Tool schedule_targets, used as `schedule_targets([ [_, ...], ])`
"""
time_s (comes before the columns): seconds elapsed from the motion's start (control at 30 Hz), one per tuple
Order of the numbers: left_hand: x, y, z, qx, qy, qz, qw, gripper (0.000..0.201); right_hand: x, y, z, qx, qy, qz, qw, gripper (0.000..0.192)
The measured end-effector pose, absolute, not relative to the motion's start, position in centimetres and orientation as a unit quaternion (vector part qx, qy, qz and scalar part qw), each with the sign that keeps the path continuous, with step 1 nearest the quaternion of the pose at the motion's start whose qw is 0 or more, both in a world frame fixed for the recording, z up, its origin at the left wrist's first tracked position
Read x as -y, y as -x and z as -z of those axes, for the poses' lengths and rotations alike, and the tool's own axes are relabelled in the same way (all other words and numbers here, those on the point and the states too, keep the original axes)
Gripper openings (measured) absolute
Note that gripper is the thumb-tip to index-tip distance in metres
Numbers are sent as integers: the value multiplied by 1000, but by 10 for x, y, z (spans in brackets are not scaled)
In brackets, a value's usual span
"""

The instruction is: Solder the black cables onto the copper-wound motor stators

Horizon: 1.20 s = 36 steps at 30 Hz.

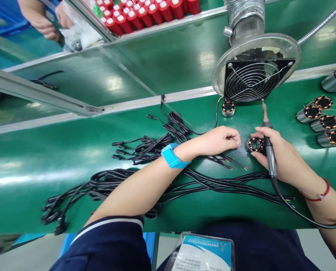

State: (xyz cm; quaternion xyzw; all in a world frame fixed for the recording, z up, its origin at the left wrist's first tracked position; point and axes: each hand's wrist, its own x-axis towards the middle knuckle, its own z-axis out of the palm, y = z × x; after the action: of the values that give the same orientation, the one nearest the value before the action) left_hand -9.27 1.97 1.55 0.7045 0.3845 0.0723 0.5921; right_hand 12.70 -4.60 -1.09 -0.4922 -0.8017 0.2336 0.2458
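Observation:
My right hand (283, 158) grips a soldering iron (270, 160), its tip pointing away from me toward the fan. Thumb and fingers of that same hand also surround a small motor stator (255, 144) with copper windings, which stands on the bench. To its left, my left hand (226, 139) is closed with the fingertips pinched together close to the stator. Whatever is in that pinch is too small to make out. Beneath my left wrist lie black cables (153, 146) with stripped, coloured wire ends. A second stator (228, 108) with a wire attached stands farther back.
A fume extractor fan (251, 81) with a wire guard hangs over the back of the bench. Several stators (327, 123) stand at the right. Longer black cables (227, 184) run along the front. Beyond the rail are red cylinders (142, 17) and another person's hands (48, 28).

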Motion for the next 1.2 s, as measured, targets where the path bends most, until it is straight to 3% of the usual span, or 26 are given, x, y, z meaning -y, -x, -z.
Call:
schedule_targets([
  [0.1, -16, 88, -19, -411, -603, -110, 675, 6, 47, -125, 10, 804, 491, -231, 242, 56],
  [0.23, -13, 82, -20, -381, -584, -163, 698, 7, 48, -123, 11, 812, 467, -234, 260, 53],
  [0.37, -12, 82, -13, -417, -583, -213, 665, 11, 47, -125, 11, 796, 470, -246, 291, 57],
  [0.63, -11, 84, -7, -419, -726, -169, 519, 9, 47, -128, 9, 796, 448, -259, 316, 62],
  [0.9, -18, 85, -16, -423, -580, -182, 672, 7, 44, -126, 12, 825, 458, -227, 240, 54],
  [1.07, -16, 84, -14, -408, -552, -207, 697, 4, 43, -124, 12, 839, 445, -198, 241, 54],
  [1.2, -19, 86, -10, -408, -542, -300, 671, 8, 43, -128, 11, 839, 443, -205, 242, 57],
])
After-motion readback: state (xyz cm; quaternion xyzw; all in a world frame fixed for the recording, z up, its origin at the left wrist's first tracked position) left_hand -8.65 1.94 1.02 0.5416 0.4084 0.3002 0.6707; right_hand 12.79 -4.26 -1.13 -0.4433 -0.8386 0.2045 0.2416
